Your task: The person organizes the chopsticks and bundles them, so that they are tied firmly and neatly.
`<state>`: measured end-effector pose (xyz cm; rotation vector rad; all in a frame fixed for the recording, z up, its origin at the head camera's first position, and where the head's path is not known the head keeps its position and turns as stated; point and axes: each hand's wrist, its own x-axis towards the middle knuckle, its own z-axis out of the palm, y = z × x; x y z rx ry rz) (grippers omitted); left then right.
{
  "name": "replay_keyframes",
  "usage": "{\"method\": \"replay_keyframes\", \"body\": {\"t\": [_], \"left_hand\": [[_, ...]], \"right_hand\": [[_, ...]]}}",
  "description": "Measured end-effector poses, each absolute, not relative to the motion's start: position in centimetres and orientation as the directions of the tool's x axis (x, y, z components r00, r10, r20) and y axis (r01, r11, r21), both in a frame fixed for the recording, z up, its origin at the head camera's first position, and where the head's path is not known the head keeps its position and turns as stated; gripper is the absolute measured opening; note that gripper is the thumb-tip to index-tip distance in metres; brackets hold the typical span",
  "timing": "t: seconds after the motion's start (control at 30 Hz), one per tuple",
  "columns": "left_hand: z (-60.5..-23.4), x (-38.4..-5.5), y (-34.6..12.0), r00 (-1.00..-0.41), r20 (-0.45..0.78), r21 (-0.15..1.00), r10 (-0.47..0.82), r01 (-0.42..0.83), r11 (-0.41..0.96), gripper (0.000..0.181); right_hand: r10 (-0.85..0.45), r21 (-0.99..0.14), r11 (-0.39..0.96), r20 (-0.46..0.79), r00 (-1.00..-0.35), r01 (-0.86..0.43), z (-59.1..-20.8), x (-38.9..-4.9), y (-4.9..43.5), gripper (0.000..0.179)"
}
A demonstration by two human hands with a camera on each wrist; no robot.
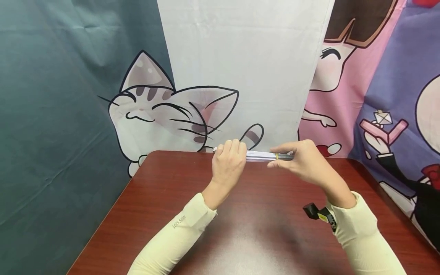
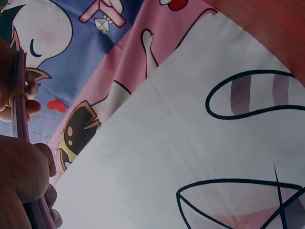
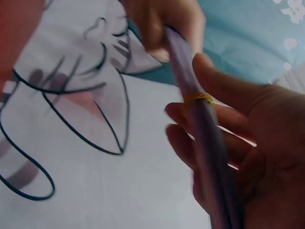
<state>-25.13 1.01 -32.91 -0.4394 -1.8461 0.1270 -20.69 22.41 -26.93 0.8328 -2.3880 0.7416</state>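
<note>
A slim, straight bundle (image 1: 259, 156) of long thin pieces, bound with a yellow rubber band (image 3: 198, 98), is held sideways above the table's far edge. It looks whitish-grey in the head view and purplish in the wrist views; what the pieces are, I cannot tell. My left hand (image 1: 228, 160) grips the bundle near its left end, knuckles upward. Around the right end, beside the band, my right hand (image 1: 306, 160) curls loosely, thumb below and fingers above. In the right wrist view the thumb (image 3: 224, 83) lies along one side, with fingers behind the bundle.
The reddish-brown table (image 1: 240, 214) lies below both hands. A printed cloth with a cartoon cat (image 1: 161, 110) hangs behind it, and cartoon figures cover the cloth at right. A small black camera (image 1: 317, 212) is strapped to the right wrist.
</note>
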Motion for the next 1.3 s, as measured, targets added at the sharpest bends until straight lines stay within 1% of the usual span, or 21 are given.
{"method": "replay_keyframes", "body": {"t": [0.07, 0.2, 0.33, 0.47, 0.57, 0.7, 0.8, 0.9, 1.0, 1.07, 1.2, 1.3], "left_hand": [[-32.9, -25.2, 0.9, -0.253, 0.900, -0.301, 0.355, 0.230, 0.925, 0.023], [-32.9, -25.2, 0.6, -0.256, 0.903, -0.290, 0.344, 0.228, 0.930, 0.024], [-32.9, -25.0, 0.6, -0.271, 0.903, -0.278, 0.333, 0.223, 0.934, 0.025], [-32.8, -24.8, 0.9, -0.269, 0.899, -0.290, 0.345, 0.223, 0.930, 0.023], [-33.0, -24.7, 1.2, -0.271, 0.891, -0.308, 0.366, 0.231, 0.923, 0.021], [-33.3, -24.6, 1.1, -0.291, 0.878, -0.318, 0.381, 0.241, 0.917, 0.020], [-33.4, -24.6, 0.8, -0.301, 0.882, -0.299, 0.362, 0.236, 0.925, 0.022], [-33.3, -24.5, 0.5, -0.296, 0.894, -0.273, 0.338, 0.239, 0.932, 0.023], [-33.3, -24.4, 0.6, -0.286, 0.900, -0.263, 0.329, 0.244, 0.933, 0.022], [-33.3, -24.3, 0.8, -0.289, 0.899, -0.265, 0.329, 0.239, 0.934, 0.021], [-33.4, -24.0, 1.3, -0.308, 0.883, -0.291, 0.354, 0.234, 0.928, 0.019], [-33.5, -24.0, 1.3, -0.309, 0.877, -0.302, 0.368, 0.240, 0.923, 0.017]], "right_hand": [[-0.396, -0.373, 0.637, 0.592, -0.702, -0.675, -26.8, -20.7, 23.0, 0.024], [-0.382, -0.430, 0.602, 0.584, -0.716, -0.673, -26.8, -20.9, 23.2, 0.021], [-0.370, -0.426, 0.595, 0.607, -0.703, -0.681, -27.1, -21.2, 22.5, 0.020], [-0.357, -0.415, 0.597, 0.629, -0.691, -0.687, -27.5, -21.4, 21.7, 0.023], [-0.379, -0.417, 0.594, 0.609, -0.697, -0.688, -27.8, -21.6, 21.4, 0.021], [-0.408, -0.439, 0.584, 0.569, -0.714, -0.683, -27.8, -21.4, 21.8, 0.022], [-0.389, -0.423, 0.601, 0.586, -0.711, -0.678, -27.6, -20.9, 22.5, 0.022], [-0.405, -0.351, 0.623, 0.620, -0.672, -0.699, -27.5, -20.8, 22.5, 0.020], [-0.435, -0.288, 0.628, 0.640, -0.633, -0.723, -27.5, -21.0, 21.9, 0.022], [-0.440, -0.259, 0.638, 0.650, -0.620, -0.725, -27.5, -21.1, 21.4, 0.024], [-0.456, -0.258, 0.652, 0.618, -0.641, -0.713, -27.8, -21.2, 20.5, 0.026], [-0.465, -0.261, 0.661, 0.594, -0.657, -0.704, -28.1, -21.1, 20.4, 0.031]]}}
